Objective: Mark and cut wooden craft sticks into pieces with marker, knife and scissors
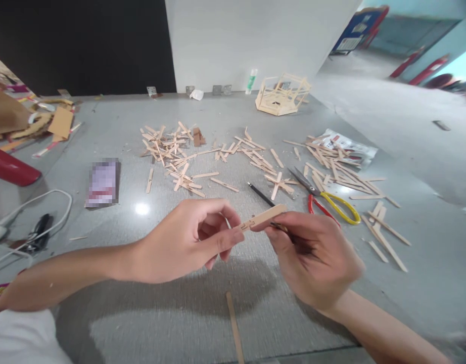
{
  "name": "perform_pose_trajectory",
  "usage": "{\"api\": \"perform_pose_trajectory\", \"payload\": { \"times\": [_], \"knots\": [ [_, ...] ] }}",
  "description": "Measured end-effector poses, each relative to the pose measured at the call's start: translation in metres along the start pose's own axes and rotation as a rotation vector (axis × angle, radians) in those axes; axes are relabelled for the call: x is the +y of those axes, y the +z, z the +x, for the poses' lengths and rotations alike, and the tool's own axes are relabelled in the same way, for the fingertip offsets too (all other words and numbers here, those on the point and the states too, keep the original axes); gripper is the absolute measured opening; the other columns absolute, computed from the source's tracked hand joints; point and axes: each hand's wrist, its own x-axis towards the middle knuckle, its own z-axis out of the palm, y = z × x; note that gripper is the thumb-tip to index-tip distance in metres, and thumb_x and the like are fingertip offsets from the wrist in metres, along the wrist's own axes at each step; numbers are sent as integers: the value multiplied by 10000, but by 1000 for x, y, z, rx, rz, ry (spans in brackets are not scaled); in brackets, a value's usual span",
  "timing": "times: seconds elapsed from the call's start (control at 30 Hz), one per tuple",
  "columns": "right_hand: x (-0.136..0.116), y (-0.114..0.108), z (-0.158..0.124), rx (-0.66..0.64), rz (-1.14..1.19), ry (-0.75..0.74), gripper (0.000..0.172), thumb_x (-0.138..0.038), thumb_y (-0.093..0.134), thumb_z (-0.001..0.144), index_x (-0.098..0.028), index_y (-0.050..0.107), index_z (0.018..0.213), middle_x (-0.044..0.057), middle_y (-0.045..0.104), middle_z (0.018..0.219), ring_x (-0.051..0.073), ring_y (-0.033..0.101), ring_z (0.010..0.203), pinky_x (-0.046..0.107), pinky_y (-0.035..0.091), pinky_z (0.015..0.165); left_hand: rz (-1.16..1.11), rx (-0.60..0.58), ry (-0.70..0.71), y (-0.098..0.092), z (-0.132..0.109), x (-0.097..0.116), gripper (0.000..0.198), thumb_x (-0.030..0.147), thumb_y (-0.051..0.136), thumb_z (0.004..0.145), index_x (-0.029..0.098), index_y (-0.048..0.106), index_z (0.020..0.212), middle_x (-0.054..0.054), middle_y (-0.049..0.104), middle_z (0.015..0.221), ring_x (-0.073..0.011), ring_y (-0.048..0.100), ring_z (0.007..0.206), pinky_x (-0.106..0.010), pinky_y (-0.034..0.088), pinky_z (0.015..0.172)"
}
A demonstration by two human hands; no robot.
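White sleeve [22,337] nearest, the left hand [187,240] pinches a wooden stick [269,216], the right hand [320,258] a dark tool [280,227] (half-hidden).

tool [280,226] mostly hidden, bottom stick [234,323] cropped

A pale, flat wooden stick [270,216] slants in midair.

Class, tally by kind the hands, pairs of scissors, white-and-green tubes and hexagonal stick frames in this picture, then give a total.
Hands: 2 (left hand, right hand)
Red-and-yellow-handled scissors: 1 pair
White-and-green tube: 1
Hexagonal stick frame: 1
Total: 5
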Motion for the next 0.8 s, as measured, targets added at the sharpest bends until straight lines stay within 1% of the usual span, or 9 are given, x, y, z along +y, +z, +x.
{"api": "perform_pose_trajectory", "payload": {
  "times": [0.2,0.37,0.4,0.47,0.53,0.6,0.7,0.73,0.8],
  "knots": [
    [3,1,-3,-19,9,26,205,-89,675,942,-227,663,1094,21,821,848,158,770,623,229,535,444,46,46,3,0,1,-2,239,348,756,928,185,591,871,61,628,659,-48,520,513,-148,427,496],
    [4,1,-5,-14,2,25,385,-84,662,955,-249,613,1299,24,824,894,180,795,707,258,585,506,60,49,10,0,3,-3,247,349,746,931,191,564,880,61,631,661,-60,544,511,-155,433,486],
    [4,1,-4,-7,-30,7,389,-89,665,957,-251,617,1308,26,823,899,176,792,704,255,584,512,85,36,10,-2,5,-4,235,358,723,947,188,572,887,55,632,664,-63,549,512,-158,435,484],
    [6,0,0,-15,-144,-28,322,-106,676,964,-247,656,1253,20,821,894,153,776,674,241,581,543,179,-5,3,-9,13,-7,221,367,652,989,173,609,892,38,634,667,-68,550,509,-168,433,481],
    [13,0,3,-89,-274,-65,219,-120,659,985,-232,685,1172,10,812,873,129,750,645,228,577,594,326,-62,-6,-21,26,-14,261,339,588,1018,150,646,848,18,627,658,-68,538,501,-176,421,484],
    [25,2,5,-208,-367,-117,169,-121,595,1024,-201,688,1139,19,797,860,125,728,649,230,560,621,424,-98,-15,-37,42,-26,251,294,549,1025,141,669,866,10,622,667,-72,538,511,-182,419,497],
    [45,7,0,-391,-477,-209,216,-99,484,1058,-132,679,1145,70,770,869,157,707,700,255,510,596,502,-204,-53,-57,64,-49,292,231,532,1016,139,635,759,-11,631,662,-79,567,543,-182,436,530],
    [51,10,-3,-450,-534,-251,241,-79,454,1058,-116,680,1131,74,756,852,164,691,697,264,487,583,501,-228,-82,-61,69,-56,287,222,528,1015,136,639,765,-22,648,680,-83,588,553,-184,445,532],
    [58,15,-8,-544,-681,-342,290,-22,420,1040,-106,692,1093,54,717,785,159,643,647,272,433,553,490,-248,-134,-66,76,-66,255,260,540,1023,131,681,854,-40,680,710,-98,611,538,-194,442,496]
  ]
}}
